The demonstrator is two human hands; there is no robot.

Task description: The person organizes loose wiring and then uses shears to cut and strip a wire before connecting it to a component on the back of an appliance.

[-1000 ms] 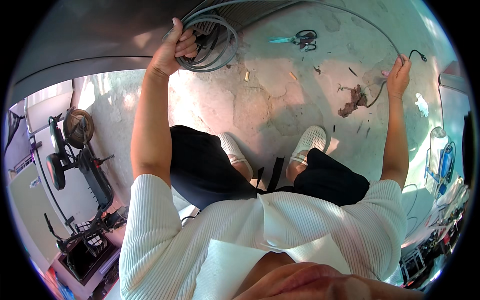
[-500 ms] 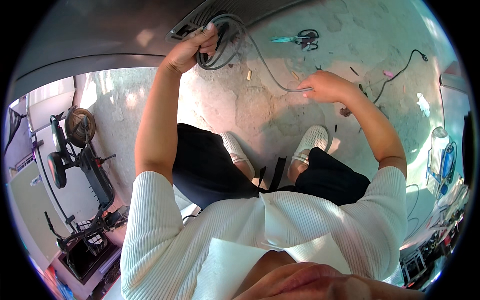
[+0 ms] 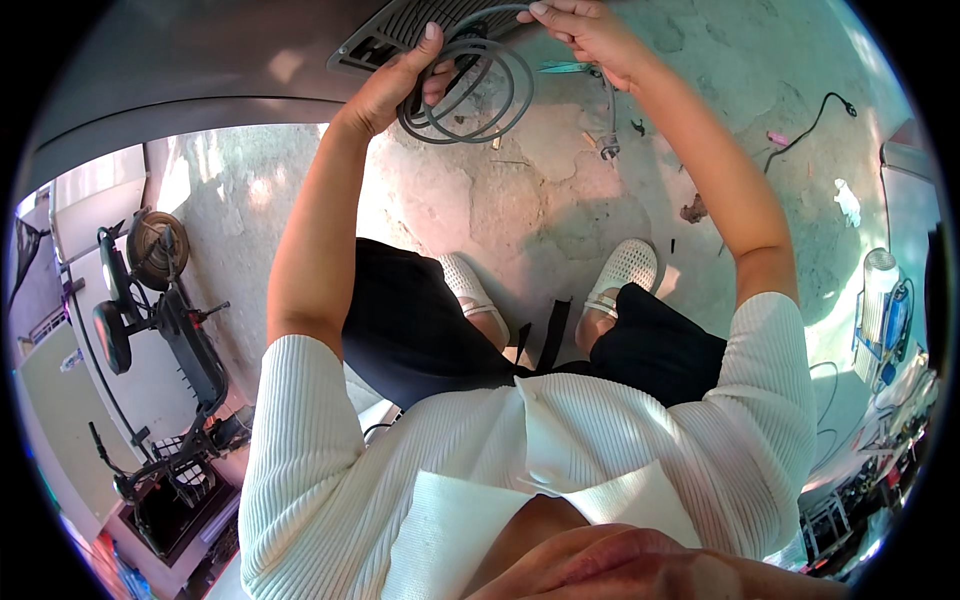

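Observation:
My left hand (image 3: 398,82) is closed around a coiled grey power cord (image 3: 524,98), whose loops hang to the right of the fingers. Up near the top edge, my right hand (image 3: 592,38) pinches the same cord a short way from the coil. Below that hand the cord's loose end hangs down to a grey plug (image 3: 609,148). Both hands are close to the vented panel (image 3: 362,46) of a large dark grey casing.
Scissors (image 3: 562,67) lie on the concrete floor, their handles mostly hidden by my right hand. A black cable (image 3: 808,122) and a crumpled white scrap (image 3: 847,202) are to the right. A small scooter (image 3: 190,340) stands at the left.
My right hand has moved away from me and to the left, up beside the coil. The coil spreads wider with its loops showing, and the plug end has come into view.

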